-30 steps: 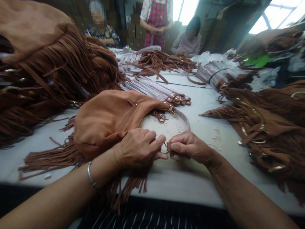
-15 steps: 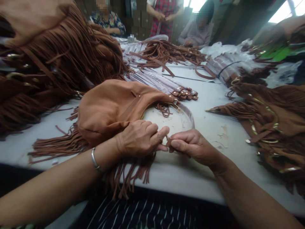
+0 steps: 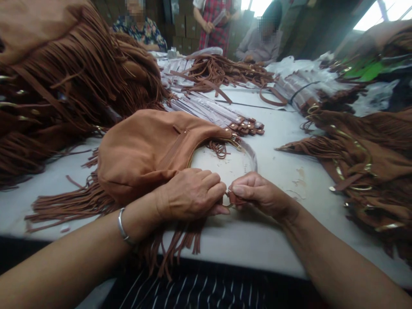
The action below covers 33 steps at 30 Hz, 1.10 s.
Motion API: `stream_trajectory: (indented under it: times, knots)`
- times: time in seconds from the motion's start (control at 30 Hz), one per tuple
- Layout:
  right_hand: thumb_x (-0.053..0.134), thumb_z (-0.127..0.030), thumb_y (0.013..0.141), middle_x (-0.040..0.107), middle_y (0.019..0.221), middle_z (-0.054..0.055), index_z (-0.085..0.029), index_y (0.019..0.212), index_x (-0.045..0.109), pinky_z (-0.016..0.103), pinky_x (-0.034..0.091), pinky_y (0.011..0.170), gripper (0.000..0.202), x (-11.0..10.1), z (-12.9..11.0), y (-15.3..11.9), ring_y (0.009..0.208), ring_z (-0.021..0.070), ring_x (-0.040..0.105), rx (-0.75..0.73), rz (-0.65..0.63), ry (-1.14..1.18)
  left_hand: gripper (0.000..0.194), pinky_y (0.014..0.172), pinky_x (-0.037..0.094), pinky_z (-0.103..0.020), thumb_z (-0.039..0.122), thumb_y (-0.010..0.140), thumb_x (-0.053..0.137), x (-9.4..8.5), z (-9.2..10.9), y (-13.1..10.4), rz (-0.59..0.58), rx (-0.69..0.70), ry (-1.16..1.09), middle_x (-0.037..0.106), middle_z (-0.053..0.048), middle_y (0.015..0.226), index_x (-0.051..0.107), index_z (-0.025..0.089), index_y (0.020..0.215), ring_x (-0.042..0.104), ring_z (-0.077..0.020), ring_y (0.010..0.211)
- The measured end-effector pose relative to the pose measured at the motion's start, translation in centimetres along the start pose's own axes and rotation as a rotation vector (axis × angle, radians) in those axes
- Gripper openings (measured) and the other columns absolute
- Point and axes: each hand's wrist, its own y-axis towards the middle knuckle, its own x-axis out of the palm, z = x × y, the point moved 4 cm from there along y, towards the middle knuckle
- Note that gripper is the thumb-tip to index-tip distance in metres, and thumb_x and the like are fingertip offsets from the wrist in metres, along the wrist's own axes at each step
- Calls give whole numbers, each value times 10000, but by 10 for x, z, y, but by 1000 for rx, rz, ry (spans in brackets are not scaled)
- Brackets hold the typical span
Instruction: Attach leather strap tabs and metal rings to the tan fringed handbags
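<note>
Bag sits just behind the left hand, which pinches its ring. Right hand pinches the strap end right at that ring, fingertips nearly touching.

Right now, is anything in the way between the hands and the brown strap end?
Nothing visible: the left hand and right hand both already pinch the strap end beside the tan bag.

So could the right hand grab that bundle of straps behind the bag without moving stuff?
Probably yes. The right hand pinches a strap end, but bare table lies between it and the strap bundle, with only the bag's handle nearby.
</note>
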Motion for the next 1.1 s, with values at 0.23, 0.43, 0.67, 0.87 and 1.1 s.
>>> stream_trajectory:
  times: [0.23, 0.43, 0.67, 0.87, 1.1]
  knots:
    - [606, -416, 804, 490, 519, -13, -95, 635, 555, 185, 175, 379, 366, 3, 0, 3, 412, 33, 307, 23, -2, 100, 351, 541, 375, -307, 464, 904, 393, 2, 5, -6, 158, 20, 63, 533, -42, 703, 518, 146, 821, 483, -189, 634]
    - [578, -480, 817, 408, 453, -39, -90, 638, 581, 177, 174, 353, 429, 7, -11, -8, 385, 30, 291, 61, 26, -99, 358, 524, 364, -299, 464, 921, 348, 0, 5, -8, 94, -20, 18, 527, -34, 717, 504, 153, 839, 482, -176, 625]
    - [590, -493, 804, 536, 548, 5, -84, 686, 605, 150, 301, 345, 425, 7, -1, -10, 379, 34, 405, 174, -73, -67, 402, 494, 353, -296, 510, 930, 272, 1, 3, -5, -78, -4, -40, 536, -29, 758, 482, 168, 940, 496, -172, 618]
    - [590, -480, 808, 553, 577, 12, -85, 680, 597, 141, 317, 346, 415, 9, -1, -8, 379, 30, 422, 139, -38, -37, 396, 491, 357, -293, 499, 936, 259, 0, 3, -8, -71, -33, -55, 542, -22, 756, 476, 170, 968, 497, -169, 607]
    - [494, -415, 880, 468, 511, -19, -112, 665, 565, 172, 326, 408, 378, 25, -15, -10, 436, 57, 416, 24, 86, -336, 411, 507, 373, -290, 485, 944, 225, 2, -5, -15, -91, -135, -117, 565, -31, 806, 475, 165, 1008, 520, -171, 632]
